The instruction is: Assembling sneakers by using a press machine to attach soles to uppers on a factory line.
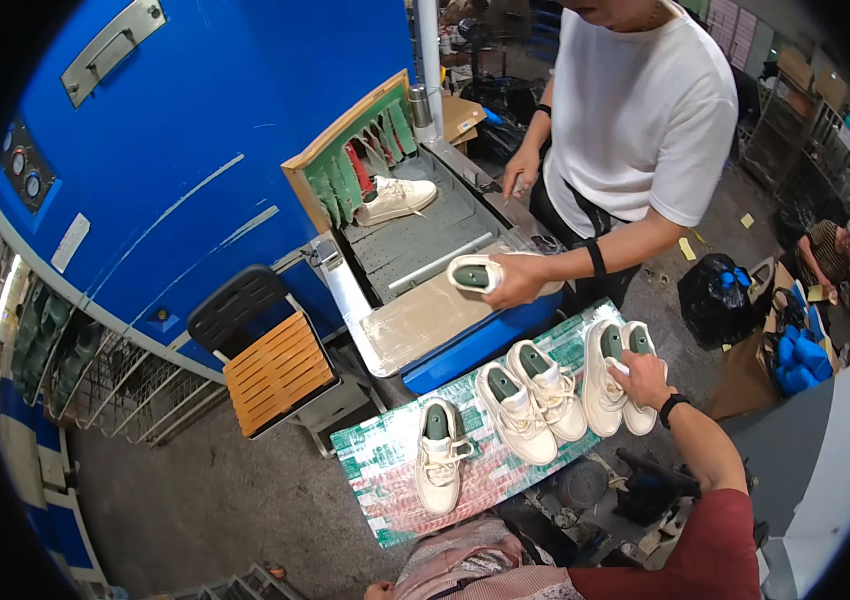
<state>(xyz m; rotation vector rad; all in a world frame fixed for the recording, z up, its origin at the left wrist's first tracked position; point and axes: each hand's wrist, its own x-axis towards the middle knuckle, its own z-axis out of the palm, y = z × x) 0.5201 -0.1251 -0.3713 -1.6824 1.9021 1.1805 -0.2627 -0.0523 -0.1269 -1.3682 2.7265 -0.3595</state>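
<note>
At the right end of the board, my right hand has its fingers closed on the opening of a cream lace-up sneaker. Tight against that one stands another sneaker. Two more sneakers sit side by side in the middle, the left one slightly nearer me than the other. A single sneaker stands apart at the left. All have dark green insoles. Only a small part of my left hand shows at the lower edge, its fingers hidden.
Across the board, a person in a white shirt holds a sneaker over the conveyor's edge. Another sneaker lies on the conveyor by green curtain strips. A slatted chair stands left, beside a blue machine.
</note>
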